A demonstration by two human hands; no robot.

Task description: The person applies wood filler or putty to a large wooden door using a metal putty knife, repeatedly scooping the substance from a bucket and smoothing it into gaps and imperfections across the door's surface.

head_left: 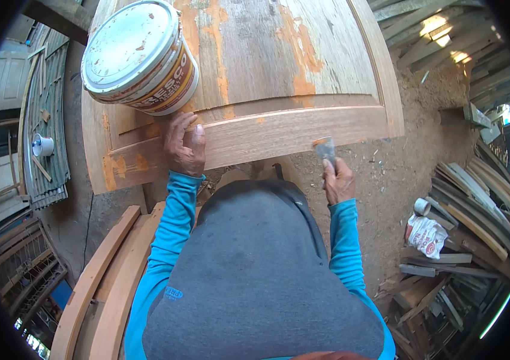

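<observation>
In front of me lies a wooden panel door [249, 45] with a raised frame around a recessed panel. Streaks of orange filler [300, 54] run along its boards, and smaller smears mark the near rail's left end. A lidded plastic bucket [132, 48], spattered on top, stands on its left part. My left hand [184, 147] rests on the near rail just below the bucket, fingers stretched out and nothing held. My right hand [339, 181] grips a putty knife [324, 149], its blade pointing away from me at the rail's near edge. Orange filler shows on the blade tip.
Timber planks [114, 270] lie at my lower left. A small white tub [42, 145] sits on corrugated sheets [51, 114] farther left. Piled wood offcuts [477, 210], a white bag [426, 236] and a roll of tape [422, 207] are at the right, beyond the dirt floor [381, 198].
</observation>
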